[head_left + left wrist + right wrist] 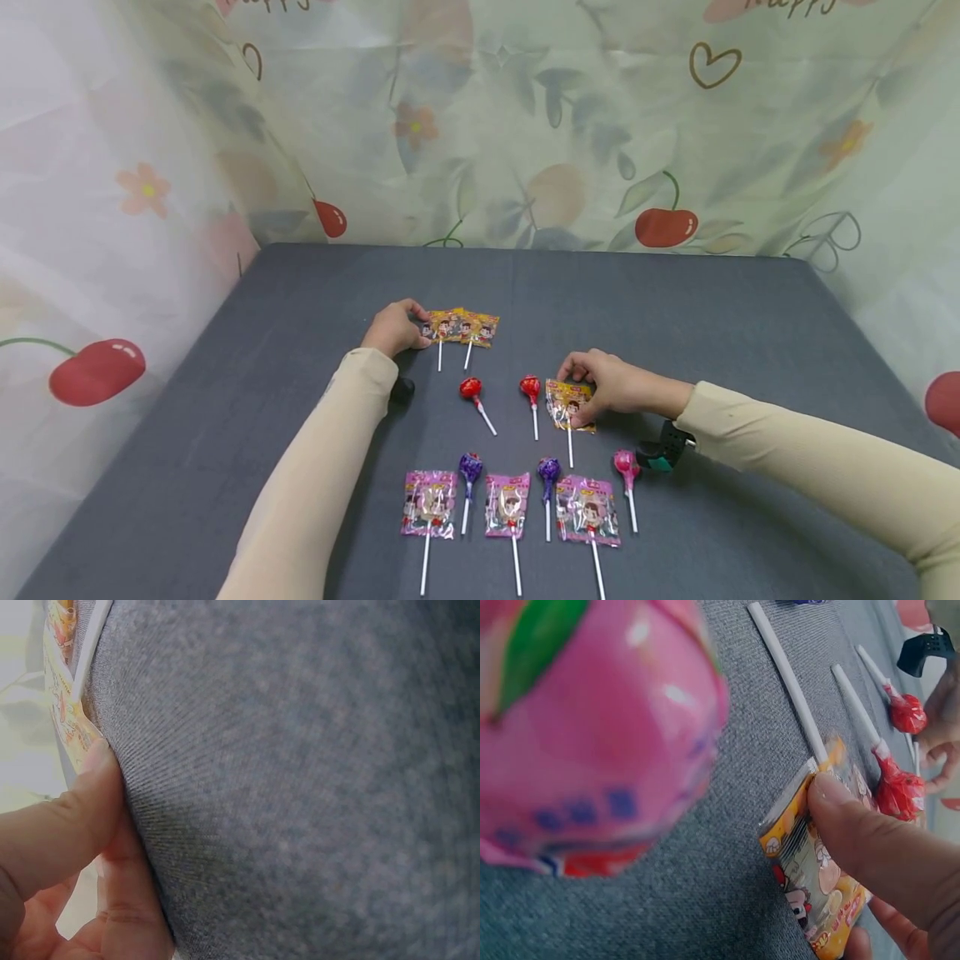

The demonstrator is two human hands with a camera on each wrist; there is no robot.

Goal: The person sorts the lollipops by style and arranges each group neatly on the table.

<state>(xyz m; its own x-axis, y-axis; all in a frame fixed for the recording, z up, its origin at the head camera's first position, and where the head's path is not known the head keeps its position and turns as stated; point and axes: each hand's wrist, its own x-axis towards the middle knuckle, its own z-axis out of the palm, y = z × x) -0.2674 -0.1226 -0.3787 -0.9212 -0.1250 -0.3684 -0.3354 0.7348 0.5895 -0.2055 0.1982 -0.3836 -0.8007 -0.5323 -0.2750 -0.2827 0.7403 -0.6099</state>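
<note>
At the back, my left hand point(396, 329) pinches the edge of a yellow-wrapped flat lollipop point(444, 323), whose white stick points toward me. Another yellow-wrapped lollipop point(483, 328) lies against its right side, the wrappers overlapping. The left wrist view shows the thumb point(96, 769) on the yellow wrapper's edge point(71, 724). Farther right and nearer, my right hand point(618, 385) holds a third yellow-wrapped lollipop point(564, 402) between thumb and fingers. In the right wrist view the thumb lies over this wrapper point(810, 881), near the stick point(791, 682); other fingers are partly hidden behind it.
Two red round lollipops point(470, 387) point(530, 387) lie between the hands. In front is a row of three pink-packet lollipops point(429, 504) point(507, 506) point(588, 511), two purple ones point(471, 467) point(548, 469) and a pink one point(626, 463). A patterned curtain point(517, 125) borders the dark table point(187, 450).
</note>
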